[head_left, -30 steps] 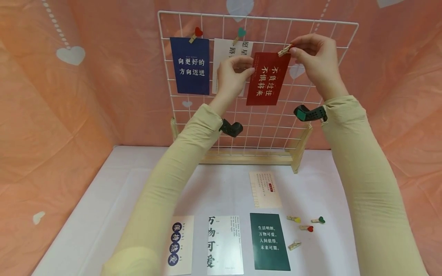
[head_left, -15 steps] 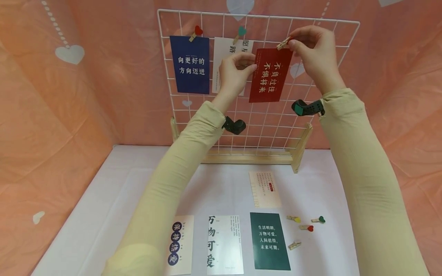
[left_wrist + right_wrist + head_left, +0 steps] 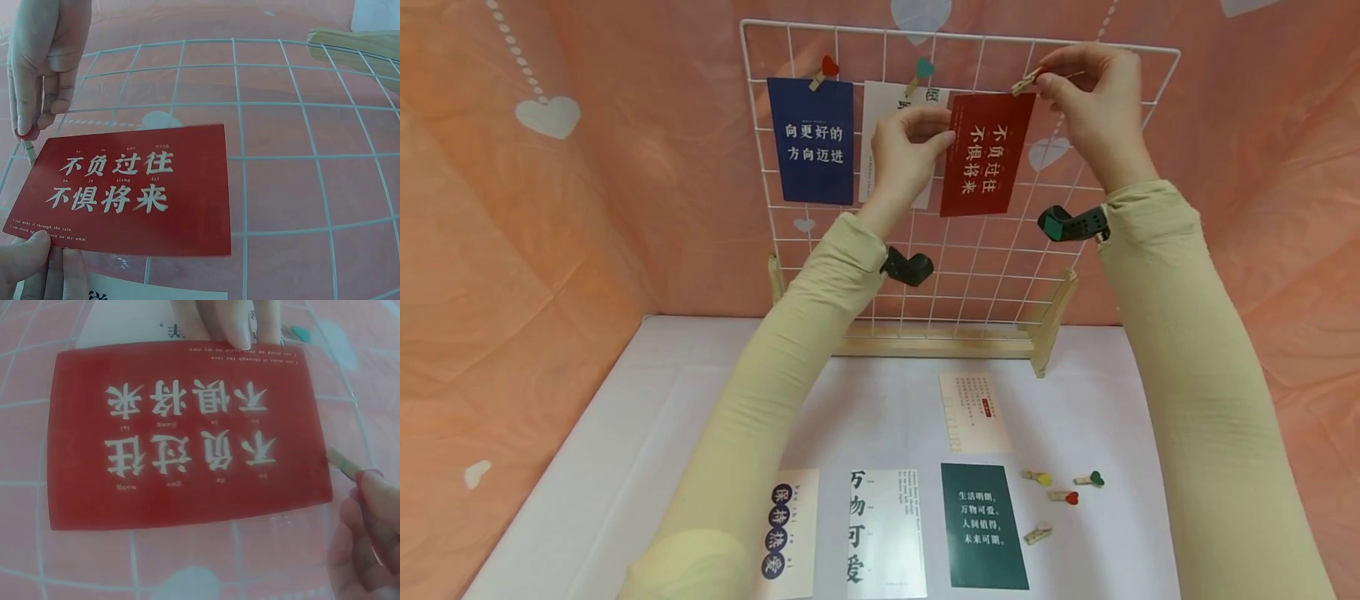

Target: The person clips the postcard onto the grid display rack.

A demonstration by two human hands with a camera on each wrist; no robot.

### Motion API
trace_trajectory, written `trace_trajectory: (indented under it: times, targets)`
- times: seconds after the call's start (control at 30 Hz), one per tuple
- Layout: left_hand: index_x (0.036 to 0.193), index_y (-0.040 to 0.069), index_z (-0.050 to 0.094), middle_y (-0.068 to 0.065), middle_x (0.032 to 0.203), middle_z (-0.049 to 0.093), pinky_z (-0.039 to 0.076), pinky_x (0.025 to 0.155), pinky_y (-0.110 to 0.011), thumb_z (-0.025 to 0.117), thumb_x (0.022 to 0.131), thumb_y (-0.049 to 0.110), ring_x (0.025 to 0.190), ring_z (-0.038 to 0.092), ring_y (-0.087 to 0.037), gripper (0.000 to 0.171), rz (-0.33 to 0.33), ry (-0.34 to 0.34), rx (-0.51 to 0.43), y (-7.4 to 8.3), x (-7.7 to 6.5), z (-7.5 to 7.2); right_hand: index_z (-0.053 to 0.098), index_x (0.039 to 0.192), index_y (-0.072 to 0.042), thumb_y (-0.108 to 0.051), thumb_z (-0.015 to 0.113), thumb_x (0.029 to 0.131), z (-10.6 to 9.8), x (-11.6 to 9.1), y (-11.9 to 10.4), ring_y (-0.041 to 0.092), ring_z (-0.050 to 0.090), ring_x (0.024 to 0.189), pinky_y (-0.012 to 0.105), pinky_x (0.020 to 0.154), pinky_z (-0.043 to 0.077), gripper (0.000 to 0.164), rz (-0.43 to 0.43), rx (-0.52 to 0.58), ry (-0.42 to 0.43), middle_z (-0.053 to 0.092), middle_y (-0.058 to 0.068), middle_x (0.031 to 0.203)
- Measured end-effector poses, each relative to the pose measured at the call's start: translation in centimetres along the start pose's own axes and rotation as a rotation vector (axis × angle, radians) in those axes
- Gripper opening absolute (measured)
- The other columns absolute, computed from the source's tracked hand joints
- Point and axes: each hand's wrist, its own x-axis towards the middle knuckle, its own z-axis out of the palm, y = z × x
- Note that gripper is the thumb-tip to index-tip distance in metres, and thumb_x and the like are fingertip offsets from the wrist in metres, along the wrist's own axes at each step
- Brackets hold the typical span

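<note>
My left hand (image 3: 910, 154) pinches the left edge of a red card (image 3: 987, 158) with white lettering, held in front of a white wire grid (image 3: 917, 287). In my right hand (image 3: 1101, 104) is a small wooden clothespin (image 3: 1027, 82), pinched between thumb and fingers. Its tip is right at the card's top right corner in the head view. The right wrist view shows the clothespin (image 3: 343, 464) beside the card's edge. Left of the red card hang a blue card (image 3: 812, 142) and a white card (image 3: 868, 125), each under a heart clothespin; my left hand partly hides the white one.
On the white table (image 3: 580, 467) lie a cream card (image 3: 974, 412), a dark green card (image 3: 985, 527), a white card (image 3: 887, 533) and a card with blue circles (image 3: 793, 533). Several loose clothespins (image 3: 1062, 497) lie at the right. A wooden stand (image 3: 932, 344) holds the grid.
Both hands have risen with the red card and the clothespin. The card now sits higher against the grid, its top near the level of the hanging cards.
</note>
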Motion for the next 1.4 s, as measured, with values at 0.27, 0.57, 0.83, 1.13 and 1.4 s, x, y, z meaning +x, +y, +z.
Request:
trace_trajectory:
  times: [0.27,0.57,0.83,1.13,1.4]
  targets:
    - [0.103,0.001,0.072,-0.008,0.096,0.07,0.052,0.075,-0.018,0.071,0.085,0.002,0.086,0.064,-0.015,0.018,0.018,0.004,0.017,0.11,0.0,0.1,0.073,0.102,-0.006,-0.012,0.067,0.09,-0.19,0.1,-0.09,0.013,0.058,0.08,0.022,0.075,0.046,0.015,-0.002,-0.062,0.009,0.068,0.001,0.093]
    - [0.102,0.002,0.072,-0.008,0.096,0.07,0.051,0.076,-0.017,0.072,0.085,0.003,0.087,0.065,-0.014,0.018,0.026,0.017,0.021,0.1,0.05,0.2,0.073,0.104,-0.004,-0.015,0.068,0.089,-0.04,0.1,-0.41,0.012,0.059,0.082,0.023,0.073,0.044,0.019,0.012,-0.061,0.013,0.068,-0.001,0.093]
    - [0.102,0.002,0.072,-0.007,0.095,0.071,0.051,0.076,-0.017,0.072,0.085,0.003,0.086,0.065,-0.013,0.017,0.028,0.031,0.025,-0.15,0.17,0.23,0.075,0.102,-0.007,-0.017,0.068,0.089,0.02,-0.07,-0.62,0.011,0.057,0.078,0.022,0.065,0.038,0.018,0.052,-0.066,0.033,0.069,-0.002,0.095]
    - [0.101,0.003,0.073,-0.007,0.095,0.071,0.051,0.075,-0.016,0.072,0.085,0.005,0.085,0.065,-0.012,0.016,0.06,0.047,0.071,-0.22,0.11,0.44,0.077,0.096,-0.009,-0.018,0.071,0.087,0.46,0.44,-0.47,0.012,0.056,0.074,0.023,0.066,0.041,0.014,0.051,-0.102,0.026,0.07,-0.003,0.09]
    - [0.1,0.005,0.073,-0.005,0.092,0.071,0.05,0.074,-0.015,0.072,0.085,0.005,0.083,0.064,-0.011,0.014,0.064,0.066,0.091,-0.19,0.14,0.61,0.077,0.095,-0.009,-0.02,0.072,0.085,0.58,0.69,-0.75,0.01,0.056,0.071,0.021,0.063,0.043,0.015,0.048,-0.127,0.029,0.068,-0.007,0.084]
